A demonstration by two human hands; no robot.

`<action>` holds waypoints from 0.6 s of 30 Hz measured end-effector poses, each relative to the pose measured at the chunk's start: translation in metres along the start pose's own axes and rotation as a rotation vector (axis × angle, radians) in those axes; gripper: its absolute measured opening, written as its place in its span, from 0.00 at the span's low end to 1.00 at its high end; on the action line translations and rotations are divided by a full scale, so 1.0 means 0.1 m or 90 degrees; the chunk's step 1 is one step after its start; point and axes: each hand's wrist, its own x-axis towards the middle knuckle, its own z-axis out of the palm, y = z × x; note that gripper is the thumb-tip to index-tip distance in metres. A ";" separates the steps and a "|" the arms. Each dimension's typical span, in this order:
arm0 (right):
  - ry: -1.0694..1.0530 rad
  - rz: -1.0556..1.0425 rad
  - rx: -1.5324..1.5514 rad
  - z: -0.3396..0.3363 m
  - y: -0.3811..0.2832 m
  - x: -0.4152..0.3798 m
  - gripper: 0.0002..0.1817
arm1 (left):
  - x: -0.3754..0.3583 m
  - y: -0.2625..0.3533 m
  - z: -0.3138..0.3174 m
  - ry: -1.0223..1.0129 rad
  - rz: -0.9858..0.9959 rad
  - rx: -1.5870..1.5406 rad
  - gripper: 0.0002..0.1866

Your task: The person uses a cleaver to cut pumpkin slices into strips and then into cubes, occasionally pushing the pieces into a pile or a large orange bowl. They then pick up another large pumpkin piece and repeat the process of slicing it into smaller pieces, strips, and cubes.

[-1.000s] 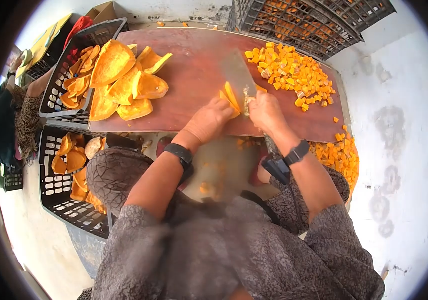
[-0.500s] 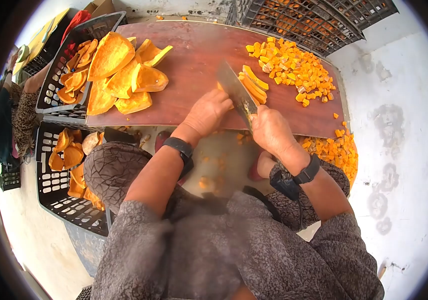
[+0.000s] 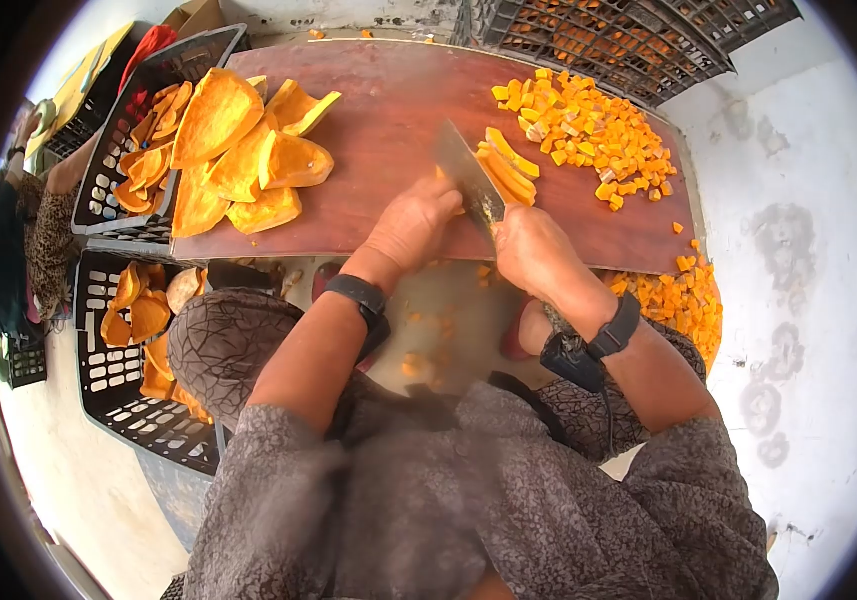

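In my right hand (image 3: 540,252) is the handle of a broad cleaver (image 3: 470,170), its blade slanting up and to the left over the board. My left hand (image 3: 416,222) is closed, fingers curled and close to the left face of the blade. A sliver of an orange pumpkin piece (image 3: 439,174) shows at those fingertips; the rest is hidden by the hand and blade. Just right of the cleaver lie several long pumpkin strips (image 3: 508,167). Large curved pumpkin slabs (image 3: 248,160) are heaped at the board's left end, and diced pumpkin (image 3: 588,135) is spread on the right.
The reddish-brown board (image 3: 378,110) spans in front of my knees. Black crates (image 3: 113,385) with pumpkin pieces stand at left, more crates (image 3: 608,45) at back right. Below the right edge is a heap of pumpkin cubes (image 3: 670,300). A white wall (image 3: 808,330) borders the right; another person's arm (image 3: 70,172) shows far left.
My right hand has shifted slightly up and left with the cleaver handle, its wrist turning a little. My left hand has barely moved, and the strips and cubes lie about as before.
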 end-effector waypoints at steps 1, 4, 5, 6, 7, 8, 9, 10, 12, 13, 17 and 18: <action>-0.012 0.011 -0.002 -0.02 -0.02 0.00 0.08 | 0.01 0.00 0.01 0.000 0.002 0.001 0.08; -0.025 0.020 -0.009 -0.05 -0.05 0.04 0.08 | -0.01 -0.02 0.02 0.016 -0.006 -0.009 0.08; -0.024 0.020 -0.018 -0.03 -0.04 0.06 0.08 | -0.02 -0.03 0.04 0.018 -0.006 -0.011 0.08; -0.029 0.023 -0.016 0.01 -0.03 0.10 0.08 | -0.02 -0.03 0.06 0.020 -0.008 -0.015 0.08; -0.018 0.015 -0.003 0.06 0.00 0.16 0.08 | -0.02 -0.03 0.06 0.015 -0.009 -0.019 0.08; -0.004 0.009 0.009 0.11 0.02 0.20 0.08 | -0.01 -0.02 0.05 0.010 0.003 -0.016 0.09; -0.001 0.012 0.009 0.15 0.02 0.25 0.08 | 0.01 -0.03 0.04 0.010 0.018 -0.009 0.09; 0.030 -0.016 0.020 0.19 0.00 0.31 0.08 | 0.03 -0.03 0.04 0.012 0.020 -0.006 0.09; 0.063 -0.046 0.037 0.23 -0.05 0.35 0.08 | 0.02 -0.01 0.01 0.019 0.017 -0.016 0.08; 0.068 -0.041 0.041 0.23 -0.06 0.34 0.08 | 0.01 0.01 0.00 0.018 0.020 -0.014 0.08; 0.053 -0.078 0.031 0.15 -0.01 0.25 0.08 | 0.01 0.00 0.02 0.044 0.013 -0.023 0.08; 0.043 -0.077 0.032 0.13 -0.02 0.21 0.08 | -0.02 0.00 0.03 0.044 0.007 -0.025 0.08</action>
